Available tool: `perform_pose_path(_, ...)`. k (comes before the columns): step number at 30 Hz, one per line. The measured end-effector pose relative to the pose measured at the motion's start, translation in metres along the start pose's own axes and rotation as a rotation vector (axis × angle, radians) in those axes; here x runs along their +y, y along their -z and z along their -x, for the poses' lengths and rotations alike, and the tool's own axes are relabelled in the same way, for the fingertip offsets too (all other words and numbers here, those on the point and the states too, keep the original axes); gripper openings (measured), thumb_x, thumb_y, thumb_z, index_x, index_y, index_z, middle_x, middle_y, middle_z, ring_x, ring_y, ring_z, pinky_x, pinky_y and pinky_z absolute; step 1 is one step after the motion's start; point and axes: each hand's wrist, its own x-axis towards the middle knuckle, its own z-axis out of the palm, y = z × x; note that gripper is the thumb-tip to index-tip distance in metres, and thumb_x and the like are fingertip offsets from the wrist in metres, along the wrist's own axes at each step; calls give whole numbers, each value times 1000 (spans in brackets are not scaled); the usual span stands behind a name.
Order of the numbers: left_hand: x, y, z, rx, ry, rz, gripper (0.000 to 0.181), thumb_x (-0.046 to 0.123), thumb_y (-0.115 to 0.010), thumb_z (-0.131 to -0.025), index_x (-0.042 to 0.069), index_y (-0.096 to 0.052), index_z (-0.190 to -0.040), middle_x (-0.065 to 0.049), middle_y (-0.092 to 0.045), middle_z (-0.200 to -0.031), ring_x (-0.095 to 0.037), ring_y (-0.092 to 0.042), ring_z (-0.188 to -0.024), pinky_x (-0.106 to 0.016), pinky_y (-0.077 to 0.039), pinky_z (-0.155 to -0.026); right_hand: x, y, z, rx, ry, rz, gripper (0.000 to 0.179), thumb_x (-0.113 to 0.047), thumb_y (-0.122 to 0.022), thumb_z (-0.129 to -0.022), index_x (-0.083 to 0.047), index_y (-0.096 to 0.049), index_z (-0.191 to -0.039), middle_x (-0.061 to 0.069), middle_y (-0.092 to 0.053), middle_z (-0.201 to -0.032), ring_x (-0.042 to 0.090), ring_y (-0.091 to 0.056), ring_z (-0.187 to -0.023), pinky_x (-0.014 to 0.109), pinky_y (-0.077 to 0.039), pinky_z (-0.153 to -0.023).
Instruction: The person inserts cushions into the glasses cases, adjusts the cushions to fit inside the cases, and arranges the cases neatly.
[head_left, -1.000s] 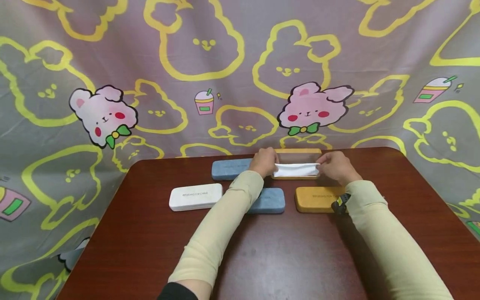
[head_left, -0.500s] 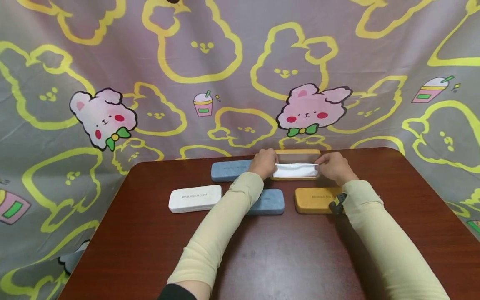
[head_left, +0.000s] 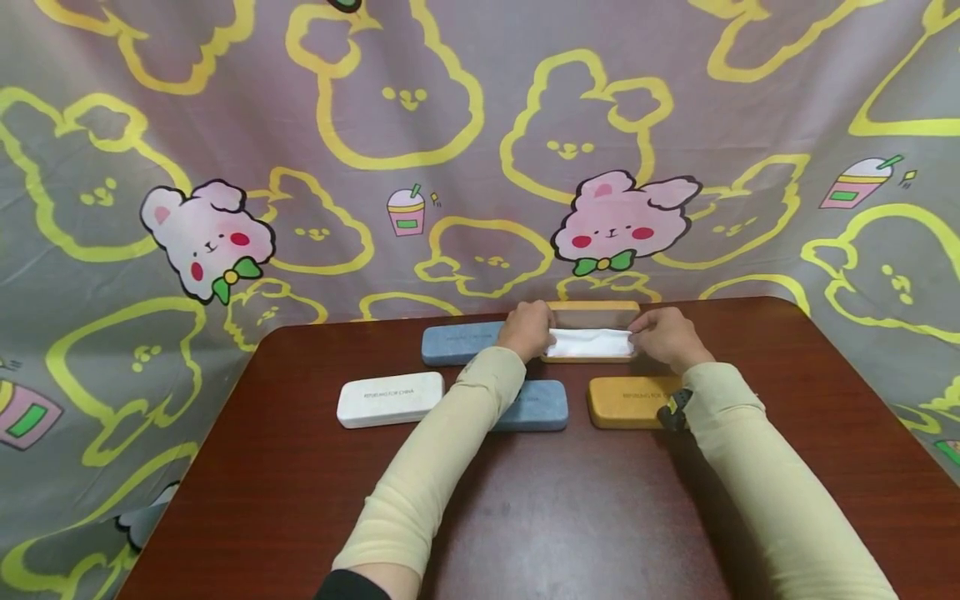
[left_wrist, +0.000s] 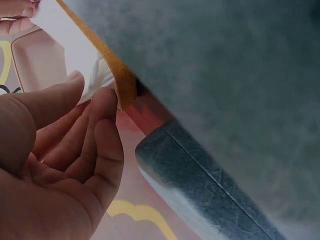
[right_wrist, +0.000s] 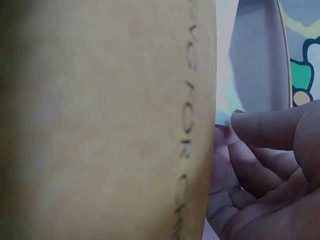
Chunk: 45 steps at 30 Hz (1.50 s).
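Observation:
An open yellow glasses case (head_left: 594,307) stands at the back of the table, its lid raised against the curtain. A white cloth (head_left: 589,342) lies lengthwise along its bottom half. At the left end my left hand (head_left: 527,329) pinches the cloth between thumb and fingers, right by the case's corner. My right hand (head_left: 666,337) holds the other end, its thumb (right_wrist: 267,127) pressed over the cloth's corner in the right wrist view. In the left wrist view, the left thumb (left_wrist: 57,102) lies along the cloth's near end.
Closed cases lie around: a blue one (head_left: 459,342) behind the left wrist, a white one (head_left: 392,399) at left, another blue one (head_left: 542,406) partly under the left forearm, and a yellow one (head_left: 626,402) below the right wrist. A patterned curtain (head_left: 480,150) hangs behind the table (head_left: 570,508).
The cloth's upper edge has gone from straight to slightly rumpled. The right hand has shifted a little to the left. Both hands keep hold of the cloth.

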Motion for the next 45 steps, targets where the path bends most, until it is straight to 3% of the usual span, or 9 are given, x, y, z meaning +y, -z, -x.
perform_pose_path(4,-3,1,0,11,-7,-18,12,18,-79,-90,9,-73,-84,-2,-67,-77,-17,-61,-65,-30,-48,-59,2,1,1,-15,0,-26,26,-8,-64,-93,7,-66,-114,20,-69,-99,33,-64,-92,47,-51,-82)
perform_pose_path(8,-7,5,1,24,10,-30,32,16,-74,-93,10,-57,-67,0,-48,-60,-15,-46,-54,-29,-42,-54,4,5,1,-23,-2,-75,29,-7,-65,-94,9,-64,-119,23,-68,-106,32,-64,-92,45,-53,-81)
perform_pose_path(10,-9,8,1,35,57,-9,39,14,-69,-95,13,-50,-62,3,-40,-55,-14,-41,-50,-29,-40,-51,4,6,2,-25,-2,-111,30,-6,-65,-95,11,-62,-120,24,-68,-108,32,-65,-94,46,-54,-83)
perform_pose_path(13,-12,10,1,15,155,113,38,15,-56,-100,10,-53,-62,-2,-47,-49,-19,-49,-45,-31,-41,-47,4,7,3,-26,-5,-170,30,-4,-59,-99,14,-59,-123,28,-66,-112,34,-65,-97,48,-54,-88)
perform_pose_path(16,-14,12,4,-10,252,348,30,18,-48,-102,-2,-69,-93,-15,-66,-66,-31,-67,-59,-39,-53,-53,5,7,2,-23,-46,-208,36,-11,-46,-105,15,-55,-128,30,-62,-118,36,-64,-102,48,-53,-90)
perform_pose_path(19,-12,15,7,-56,324,567,45,28,-39,-105,-6,-58,-129,-25,-68,-82,-40,-71,-75,-48,-58,-66,2,7,-1,-47,-127,-261,52,-28,-35,-109,15,-48,-136,31,-57,-127,39,-61,-111,46,-52,-93)
perform_pose_path(22,-10,16,8,-99,380,657,59,43,-35,-108,-4,-50,-139,-29,-67,-89,-43,-70,-80,-50,-58,-71,-2,8,-2,-113,-200,-300,72,-47,-25,-108,15,-41,-142,33,-52,-134,41,-58,-117,46,-51,-95)
perform_pose_path(30,-7,14,3,-130,390,640,78,60,-37,-104,-13,-64,-105,-31,-67,-85,-44,-70,-77,-50,-59,-68,-11,12,-6,-203,-272,-320,98,-68,-23,-100,20,-41,-139,37,-49,-135,44,-59,-116,48,-52,-92)
perform_pose_path(45,-9,12,2,-155,371,678,65,54,-45,-102,-9,-64,-104,-30,-65,-89,-41,-71,-78,-49,-59,-69,-9,9,-5,-185,-274,-374,86,-57,-33,-102,19,-36,-142,36,-46,-138,39,-59,-112,44,-54,-90)
